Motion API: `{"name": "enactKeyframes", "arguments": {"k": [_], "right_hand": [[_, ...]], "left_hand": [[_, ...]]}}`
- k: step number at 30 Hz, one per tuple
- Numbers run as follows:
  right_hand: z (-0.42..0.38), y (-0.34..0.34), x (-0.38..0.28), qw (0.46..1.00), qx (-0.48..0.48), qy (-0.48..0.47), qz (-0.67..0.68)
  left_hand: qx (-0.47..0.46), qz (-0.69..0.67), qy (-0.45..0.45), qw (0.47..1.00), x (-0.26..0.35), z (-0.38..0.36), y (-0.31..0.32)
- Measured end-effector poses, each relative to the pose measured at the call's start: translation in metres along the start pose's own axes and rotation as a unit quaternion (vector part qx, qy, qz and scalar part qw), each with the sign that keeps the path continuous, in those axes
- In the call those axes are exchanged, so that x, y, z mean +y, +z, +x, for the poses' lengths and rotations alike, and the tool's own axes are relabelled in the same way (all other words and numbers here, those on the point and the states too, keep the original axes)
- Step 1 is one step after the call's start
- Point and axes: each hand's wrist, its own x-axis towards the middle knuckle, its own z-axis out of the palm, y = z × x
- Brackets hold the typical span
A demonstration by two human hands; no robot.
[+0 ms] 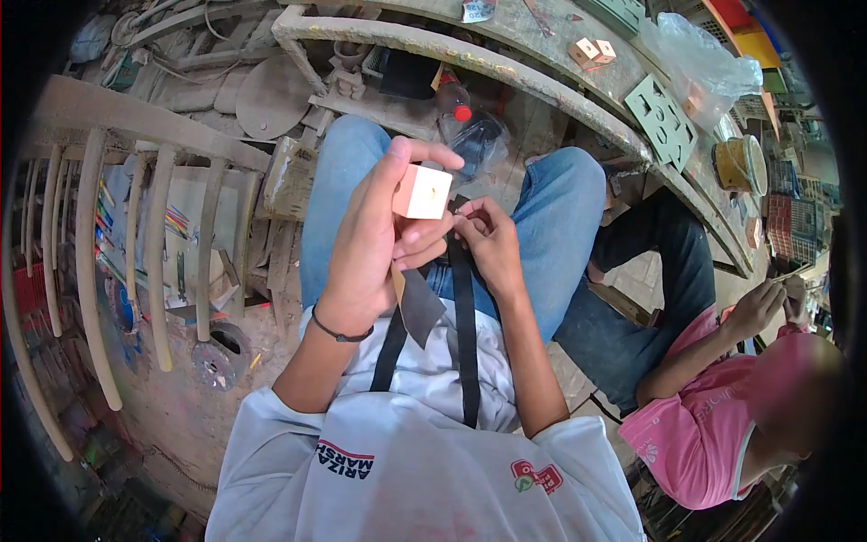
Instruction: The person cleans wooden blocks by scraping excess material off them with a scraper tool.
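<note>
A small pale wooden block (424, 192) with a dark mark on its face is held in my left hand (375, 217), between thumb and fingers. A strip of dark sheet with a tan reverse side (418, 305) hangs below that hand, its upper end among the lower fingers. My right hand (488, 237) is closed just right of the block, its fingertips pinched at a dark piece by the black strap (464, 325). What exactly those fingertips grip is too small to make out.
A workbench (506, 68) crosses the top, bearing wooden blocks (592, 52), a green stencil plate (662, 122), a plastic bag (713, 68) and a tin (740, 164). Wooden slats (163, 244) stand at left. A person in pink (695, 425) sits at right.
</note>
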Motion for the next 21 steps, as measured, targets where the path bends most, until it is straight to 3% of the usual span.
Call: {"name": "enactKeyframes", "arguments": {"k": [3, 6, 13, 21], "right_hand": [[0.001, -0.001, 0.001, 1.000, 0.014, -0.016, -0.022], [0.000, -0.001, 0.002, 1.000, 0.021, -0.011, 0.016], [0.000, -0.003, 0.001, 1.000, 0.003, -0.016, 0.020], [-0.001, 0.001, -0.004, 0.998, -0.019, -0.005, 0.057]], "left_hand": [[0.070, 0.177, 0.059, 0.980, -0.003, 0.001, -0.003], [0.040, 0.107, 0.042, 0.993, -0.002, 0.001, -0.011], [0.055, 0.152, 0.015, 0.987, 0.000, 0.000, -0.016], [0.051, 0.109, -0.005, 0.993, 0.000, 0.000, -0.026]]}}
